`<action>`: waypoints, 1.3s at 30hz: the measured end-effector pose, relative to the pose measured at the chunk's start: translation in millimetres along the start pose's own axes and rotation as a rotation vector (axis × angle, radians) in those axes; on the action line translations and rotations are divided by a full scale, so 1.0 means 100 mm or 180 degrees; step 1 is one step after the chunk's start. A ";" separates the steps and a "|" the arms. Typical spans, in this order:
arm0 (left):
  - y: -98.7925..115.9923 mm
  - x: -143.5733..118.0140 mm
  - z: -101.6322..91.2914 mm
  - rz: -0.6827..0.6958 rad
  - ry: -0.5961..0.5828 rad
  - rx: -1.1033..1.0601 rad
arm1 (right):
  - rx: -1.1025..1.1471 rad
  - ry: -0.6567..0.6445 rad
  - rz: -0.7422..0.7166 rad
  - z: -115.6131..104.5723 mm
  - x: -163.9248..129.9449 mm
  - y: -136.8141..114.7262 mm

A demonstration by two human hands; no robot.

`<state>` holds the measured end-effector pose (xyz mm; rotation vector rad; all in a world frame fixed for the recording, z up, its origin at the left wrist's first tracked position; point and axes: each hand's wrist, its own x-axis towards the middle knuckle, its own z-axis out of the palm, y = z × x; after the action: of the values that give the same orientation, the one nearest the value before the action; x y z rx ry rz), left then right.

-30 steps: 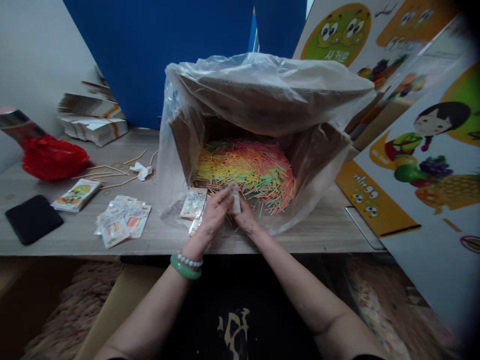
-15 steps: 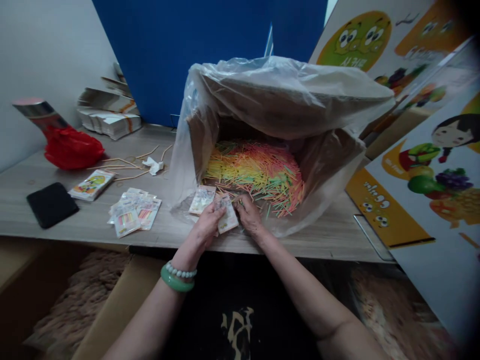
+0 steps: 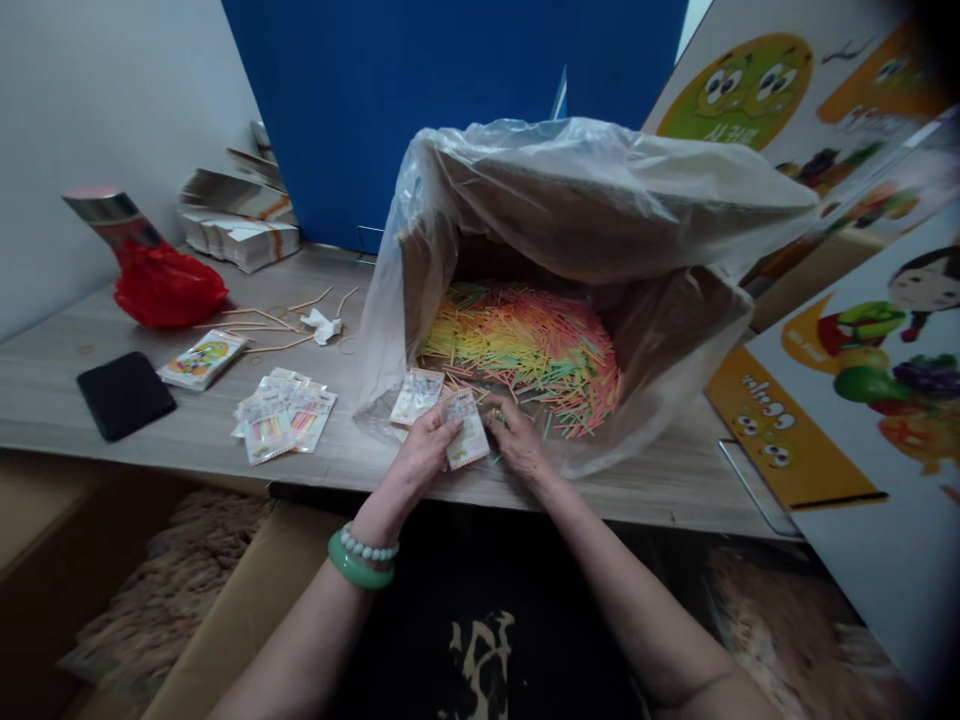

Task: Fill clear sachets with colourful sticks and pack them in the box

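Packet [image 3: 468,432] gripped in left hand [image 3: 421,452]; right hand [image 3: 520,442] curled beside it, hold unclear; coloured sticks [image 3: 529,345] heaped on far side.

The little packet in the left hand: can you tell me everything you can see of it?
The packet is small and roughly rectangular, whitish, with blurred print and an orange-brown patterned bottom edge. It looks like thin plastic film. The left hand grips its left side, its printed face towards the camera and its top leaning left. It is in front of the colored sticks. Whether it is open or filled, I cannot tell.
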<state>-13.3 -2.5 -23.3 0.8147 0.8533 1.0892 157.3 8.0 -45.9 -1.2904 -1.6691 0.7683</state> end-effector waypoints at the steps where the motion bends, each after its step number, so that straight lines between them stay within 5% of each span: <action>1: -0.01 0.00 0.00 -0.0027 -0.0005 -0.0039 | 0.0001 -0.0140 0.0012 0.00 -0.01 0.01; 4: -0.03 0.01 -0.02 -0.0139 -0.0020 0.0021 | -0.0137 -0.0293 -0.0029 0.01 -0.04 0.05; 10: -0.07 0.01 -0.09 0.0037 0.0149 0.0670 | -0.0040 0.0319 0.0202 -0.05 -0.05 0.04; 15: -0.05 -0.01 -0.02 0.0443 0.0183 0.0934 | -0.0063 -0.0220 0.0003 -0.05 -0.06 0.08; 18: -0.03 -0.03 0.03 0.0583 0.0134 0.1024 | 0.0018 -0.0010 0.0061 -0.06 -0.08 0.08; 22: -0.02 -0.06 0.04 0.0388 0.0166 0.1126 | 0.0912 0.0384 0.0270 -0.15 -0.01 -0.12; 29: -0.03 -0.05 0.06 0.0578 0.0109 0.1407 | 0.2370 0.0685 -0.0147 -0.16 0.12 -0.75; 39: -0.01 -0.12 0.02 0.0327 0.0522 0.1521 | 0.2345 0.1113 -0.0327 0.01 0.08 -0.90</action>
<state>-13.6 -14.0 -20.8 1.1865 1.2481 1.0659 117.0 -8.6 33.1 -0.7509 -1.0111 0.9156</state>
